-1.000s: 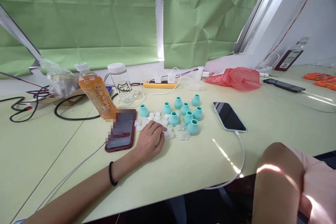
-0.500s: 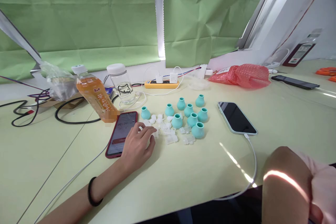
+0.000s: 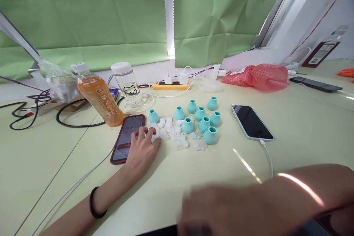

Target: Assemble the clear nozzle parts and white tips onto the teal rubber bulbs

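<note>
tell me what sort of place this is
Perhaps an office or small workshop: green sheets hang behind a pale table, which holds a yellow power strip with chargers and a cluster of teal, round-bodied pieces.

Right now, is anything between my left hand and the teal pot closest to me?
Yes: translucent white pieces lie on the table between your left hand and that teal pot. From your right hand, blurred at the bottom, nothing visible blocks it.

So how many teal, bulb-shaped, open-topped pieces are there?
9 teal, bulb-shaped, open-topped pieces: two at the back, four across the middle, three in front. The blurred hand might hide more.
</note>
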`<state>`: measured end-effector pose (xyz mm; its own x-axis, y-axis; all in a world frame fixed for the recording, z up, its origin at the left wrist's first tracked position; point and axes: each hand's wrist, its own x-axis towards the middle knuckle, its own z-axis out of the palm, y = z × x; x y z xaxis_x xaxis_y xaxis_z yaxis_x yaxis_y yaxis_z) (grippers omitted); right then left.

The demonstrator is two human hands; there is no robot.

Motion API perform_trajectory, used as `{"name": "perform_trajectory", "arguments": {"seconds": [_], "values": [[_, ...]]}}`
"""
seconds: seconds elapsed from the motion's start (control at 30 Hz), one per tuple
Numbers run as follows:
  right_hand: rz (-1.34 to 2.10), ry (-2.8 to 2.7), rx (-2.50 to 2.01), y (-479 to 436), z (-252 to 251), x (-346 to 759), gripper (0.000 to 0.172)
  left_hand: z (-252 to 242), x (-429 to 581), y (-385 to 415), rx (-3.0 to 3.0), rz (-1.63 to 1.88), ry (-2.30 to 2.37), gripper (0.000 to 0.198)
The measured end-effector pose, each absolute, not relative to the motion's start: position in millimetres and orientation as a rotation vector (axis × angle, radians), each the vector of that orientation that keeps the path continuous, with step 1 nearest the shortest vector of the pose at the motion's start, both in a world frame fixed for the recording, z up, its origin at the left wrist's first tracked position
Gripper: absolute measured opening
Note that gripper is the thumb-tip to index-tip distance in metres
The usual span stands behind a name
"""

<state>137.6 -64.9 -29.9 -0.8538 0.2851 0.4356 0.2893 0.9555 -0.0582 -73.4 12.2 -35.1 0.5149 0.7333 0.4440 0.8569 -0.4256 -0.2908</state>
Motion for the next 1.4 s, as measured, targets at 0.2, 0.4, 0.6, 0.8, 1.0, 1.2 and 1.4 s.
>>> {"name": "perform_trajectory", "arguments": {"seconds": [0.2,0.4,0.6,0.8,1.0,1.2,1.4], "values": [[-0.46,-2.642,-0.705,13.9,-33.4,137.2,0.032,-37.6,-61.0,1.1,-2.5,-1.063,-1.07,0.013],[-0.279,-2.514,-0.613,15.8,-49.3,140.0,0.023,-37.2,-38.5,-9.8,-2.685,-1.713,-1.232,0.01],[0.089,-2.308,-0.514,12.8,-50.4,144.6,0.014,-42.8,-40.4,-3.4,-2.603,-2.022,-1.634,0.014],[0.186,-2.202,-0.451,13.3,-54.0,141.4,0.017,-43.6,-39.7,-6.2,-2.845,-1.96,-1.532,0.009],[0.267,-2.162,-0.464,11.9,-50.0,141.6,0.014,-39.8,-40.4,-4.5,-2.976,-1.934,-1.448,0.012],[0.295,-2.135,-0.442,12.3,-48.5,140.8,0.013,-38.7,-40.9,-6.6,-2.979,-1.934,-1.387,0.013],[0.313,-2.123,-0.437,12.5,-49.9,139.8,0.013,-40.8,-40.5,-7.0,-2.912,-1.817,-1.379,0.021]]}}
